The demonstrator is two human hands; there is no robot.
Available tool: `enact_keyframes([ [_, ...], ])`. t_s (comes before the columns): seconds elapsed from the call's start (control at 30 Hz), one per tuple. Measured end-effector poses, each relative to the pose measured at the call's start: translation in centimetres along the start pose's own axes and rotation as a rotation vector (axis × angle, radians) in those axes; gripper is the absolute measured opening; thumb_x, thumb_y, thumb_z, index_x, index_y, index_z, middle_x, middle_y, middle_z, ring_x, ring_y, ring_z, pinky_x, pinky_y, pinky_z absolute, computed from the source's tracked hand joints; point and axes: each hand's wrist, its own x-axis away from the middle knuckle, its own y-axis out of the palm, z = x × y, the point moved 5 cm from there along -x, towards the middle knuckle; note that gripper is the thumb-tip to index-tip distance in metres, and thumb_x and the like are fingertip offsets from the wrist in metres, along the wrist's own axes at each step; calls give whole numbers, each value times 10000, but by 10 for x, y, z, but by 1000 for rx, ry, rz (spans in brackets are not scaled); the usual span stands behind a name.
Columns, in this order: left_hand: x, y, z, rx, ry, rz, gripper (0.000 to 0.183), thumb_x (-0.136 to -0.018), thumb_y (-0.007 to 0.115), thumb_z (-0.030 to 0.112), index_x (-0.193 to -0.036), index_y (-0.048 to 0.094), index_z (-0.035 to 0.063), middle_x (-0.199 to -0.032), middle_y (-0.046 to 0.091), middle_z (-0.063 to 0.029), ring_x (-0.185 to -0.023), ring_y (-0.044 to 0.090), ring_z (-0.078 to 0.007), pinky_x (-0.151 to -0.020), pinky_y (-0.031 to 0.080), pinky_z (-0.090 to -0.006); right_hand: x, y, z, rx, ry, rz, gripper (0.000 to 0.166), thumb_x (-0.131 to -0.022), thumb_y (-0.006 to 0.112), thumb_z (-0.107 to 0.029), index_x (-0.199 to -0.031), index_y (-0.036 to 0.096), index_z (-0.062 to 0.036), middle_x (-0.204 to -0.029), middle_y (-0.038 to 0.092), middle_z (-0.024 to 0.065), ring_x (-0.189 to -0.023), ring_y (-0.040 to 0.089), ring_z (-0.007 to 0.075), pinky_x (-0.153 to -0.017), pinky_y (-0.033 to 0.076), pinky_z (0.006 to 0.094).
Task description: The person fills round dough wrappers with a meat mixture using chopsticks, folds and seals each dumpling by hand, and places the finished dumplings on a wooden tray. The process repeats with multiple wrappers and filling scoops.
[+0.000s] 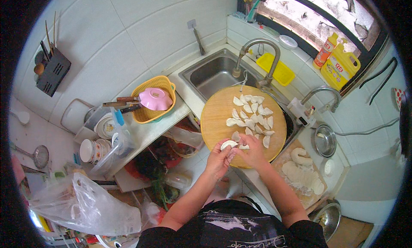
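A white, half-moon dumpling (229, 144) is held in the fingers of my left hand (220, 159), over the near edge of a round wooden board (215, 116). Just to its right, my right hand (252, 151) has its thumb and fingers bent close to the dumpling's edge; whether they pinch it cannot be told. Several folded dumplings (253, 118) lie spread on the board beyond my hands. At the right, flattened dough wrappers (301, 174) and a curved roll of dough (301, 157) rest on a floured board (289, 151).
The round board overlaps a steel sink (212, 74) with a curved faucet (275, 54). A metal bowl (325, 141) stands right; a larger one (333, 220) sits lower right. Left are a yellow basket (138, 116) with knives and a pink dish (155, 99), and a plastic bin of bowls (124, 151).
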Motion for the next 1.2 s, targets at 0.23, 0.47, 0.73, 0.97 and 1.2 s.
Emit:
enact_keyframes([
  [0.23, 0, -6, -4, -61, -96, 39, 261, -786, 526, 41, -1035, 454, 67, -912, 538, -33, -748, 539, -101, -633, 469, -200, 1, 14, 2, 380, -112, -197, 242, -714, 545, -282, -757, 516, -46, -670, 541, 109, -655, 532, 279, -615, 394, 394],
  [0.47, -11, -33, -16, -368, -133, 26, 267, -757, 554, 37, -1011, 469, 33, -813, 538, -27, -651, 501, -80, -554, 413, -180, 18, 19, 14, 506, -48, -384, 247, -764, 469, -287, -693, 526, -57, -677, 561, 137, -625, 540, 300, -612, 402, 406],
  [0.73, -99, -82, 3, -777, 147, 253, 202, -734, 555, 52, -923, 493, 17, -772, 542, -41, -659, 501, -92, -568, 413, -217, 80, -11, 17, 353, 488, -459, 207, -782, 485, -237, -820, 550, -44, -775, 564, 152, -722, 538, 323, -628, 431, 412],
  [0.97, -156, -84, -16, -1363, 152, 222, 293, -702, 580, 143, -949, 505, 3, -863, 562, -93, -805, 525, -163, -719, 421, -275, 174, -43, 37, 316, 530, -223, 157, -761, 512, -213, -806, 556, -69, -706, 546, 123, -718, 541, 302, -623, 441, 386],
  [1.2, -159, -79, -51, -1466, 248, 154, 494, -717, 585, 188, -1107, 403, -54, -1104, 450, -161, -968, 464, -228, -822, 384, -322, 265, -112, 50, 367, 901, 169, 177, -761, 517, -223, -826, 559, -64, -726, 555, 114, -683, 543, 290, -598, 437, 378],
])
